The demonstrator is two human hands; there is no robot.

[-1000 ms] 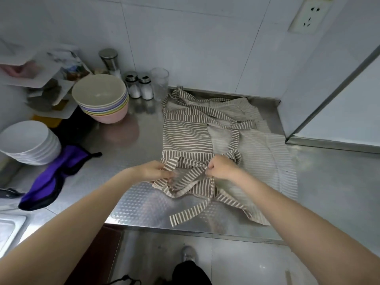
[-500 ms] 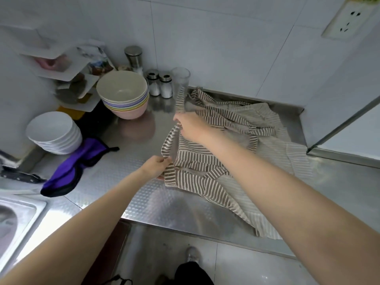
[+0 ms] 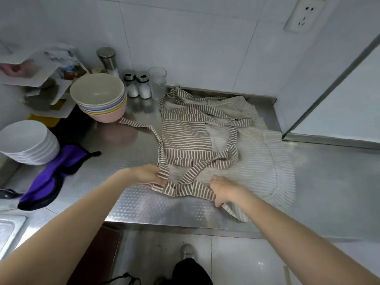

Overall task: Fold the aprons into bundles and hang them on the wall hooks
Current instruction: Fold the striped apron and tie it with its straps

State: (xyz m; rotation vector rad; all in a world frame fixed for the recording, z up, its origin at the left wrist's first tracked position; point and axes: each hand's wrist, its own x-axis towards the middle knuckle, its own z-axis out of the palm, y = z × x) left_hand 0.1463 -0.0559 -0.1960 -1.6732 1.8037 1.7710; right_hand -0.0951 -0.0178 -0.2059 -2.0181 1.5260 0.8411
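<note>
A person's left hand (image 3: 149, 174) pinches a striped strap at the near left corner of a brown-and-white striped apron (image 3: 186, 138), while the right hand (image 3: 223, 190) grips the folded near edge of the same apron, fingers curled round the cloth. The apron lies on a steel counter (image 3: 329, 182), partly folded, on top of a paler striped apron (image 3: 265, 159) spread to its right. One strap (image 3: 133, 124) trails left across the counter toward a stack of pastel bowls (image 3: 99, 99). Beyond the bowls, against the tiled wall, stand two shakers (image 3: 136, 86), a steel grinder (image 3: 108, 59) and a clear glass (image 3: 158, 80). At far left sit a stack of white plates (image 3: 26, 142) and a purple cloth (image 3: 53, 173)
</note>
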